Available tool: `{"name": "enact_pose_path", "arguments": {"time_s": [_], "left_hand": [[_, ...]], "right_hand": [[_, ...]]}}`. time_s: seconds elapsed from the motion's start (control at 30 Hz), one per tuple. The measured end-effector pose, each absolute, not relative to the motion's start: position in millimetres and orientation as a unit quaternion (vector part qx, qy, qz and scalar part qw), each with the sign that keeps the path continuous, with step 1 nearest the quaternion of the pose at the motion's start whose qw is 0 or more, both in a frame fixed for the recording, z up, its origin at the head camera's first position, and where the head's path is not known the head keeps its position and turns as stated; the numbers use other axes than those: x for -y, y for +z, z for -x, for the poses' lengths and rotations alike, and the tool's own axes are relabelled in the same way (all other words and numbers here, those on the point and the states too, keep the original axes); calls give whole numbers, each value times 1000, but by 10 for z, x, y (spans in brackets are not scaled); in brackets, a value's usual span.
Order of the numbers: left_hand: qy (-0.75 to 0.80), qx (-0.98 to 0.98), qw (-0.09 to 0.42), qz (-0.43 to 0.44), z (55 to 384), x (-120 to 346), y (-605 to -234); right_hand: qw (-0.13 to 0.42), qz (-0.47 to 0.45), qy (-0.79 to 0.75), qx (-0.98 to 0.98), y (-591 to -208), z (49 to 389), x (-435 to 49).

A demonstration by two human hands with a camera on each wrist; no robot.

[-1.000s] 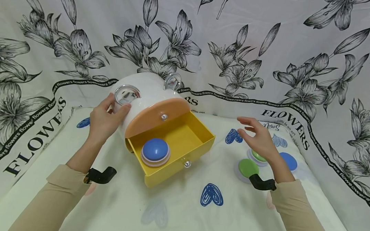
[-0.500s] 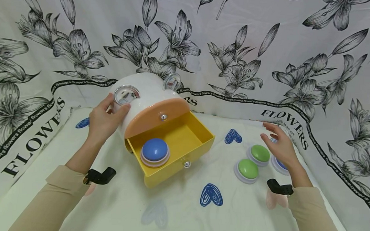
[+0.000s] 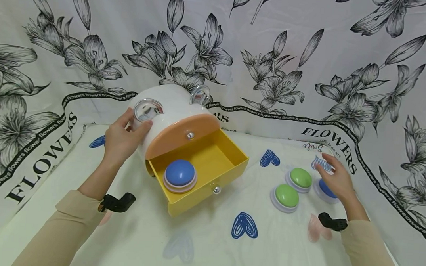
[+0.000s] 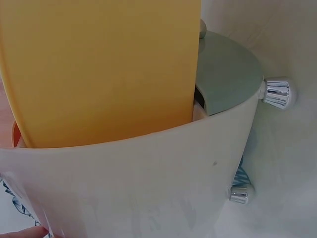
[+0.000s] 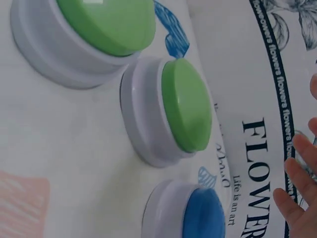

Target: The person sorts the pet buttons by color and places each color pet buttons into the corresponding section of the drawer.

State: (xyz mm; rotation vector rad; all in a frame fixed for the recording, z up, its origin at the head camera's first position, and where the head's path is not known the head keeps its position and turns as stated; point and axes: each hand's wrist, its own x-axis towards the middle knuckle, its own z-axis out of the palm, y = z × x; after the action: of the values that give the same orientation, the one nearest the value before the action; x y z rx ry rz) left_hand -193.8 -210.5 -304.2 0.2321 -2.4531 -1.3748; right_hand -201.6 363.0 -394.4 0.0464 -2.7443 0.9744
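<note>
Head: my left hand (image 3: 124, 139) grips the box (image 3: 166, 99); my right hand (image 3: 339, 181), fingers loose, empty, hangs near a blue button (image 3: 325, 189). Drawer (image 3: 192, 200) out; I judge one button (image 3: 180, 172) in, three left outside. Left wrist: grip mostly hidden. Right wrist: fingers (image 5: 299, 173) touch nothing.

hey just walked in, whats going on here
A person has their left grip against the side of a white box, whose yellow drawer is pulled out. A blue button sits in the drawer. The right grip holds nothing and hovers near a second blue button on the heart-print cloth. Two green buttons lie beside that one, also on the cloth.
</note>
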Motion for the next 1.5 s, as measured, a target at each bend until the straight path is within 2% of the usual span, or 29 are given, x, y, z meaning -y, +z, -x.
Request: {"name": "enact_pose_path", "arguments": {"time_s": [0.13,0.23,0.73,1.07,1.5], "left_hand": [[-482,858,158,-79,1938,2104,-3048],[-481,859,156,-80,1934,2104,-3053],[-482,857,165,-76,1945,2094,-3059],[-483,856,168,-78,1943,2087,-3051],[-487,854,167,-73,1921,2081,-3030]], "right_hand": [[109,30,313,943,-4035,1976,-3727],[86,56,296,950,-4108,1948,-3796],[-10,109,292,950,-4408,1838,-4022],[-42,133,289,947,-4548,1788,-4123],[-55,165,296,939,-4560,1749,-4107]]}}
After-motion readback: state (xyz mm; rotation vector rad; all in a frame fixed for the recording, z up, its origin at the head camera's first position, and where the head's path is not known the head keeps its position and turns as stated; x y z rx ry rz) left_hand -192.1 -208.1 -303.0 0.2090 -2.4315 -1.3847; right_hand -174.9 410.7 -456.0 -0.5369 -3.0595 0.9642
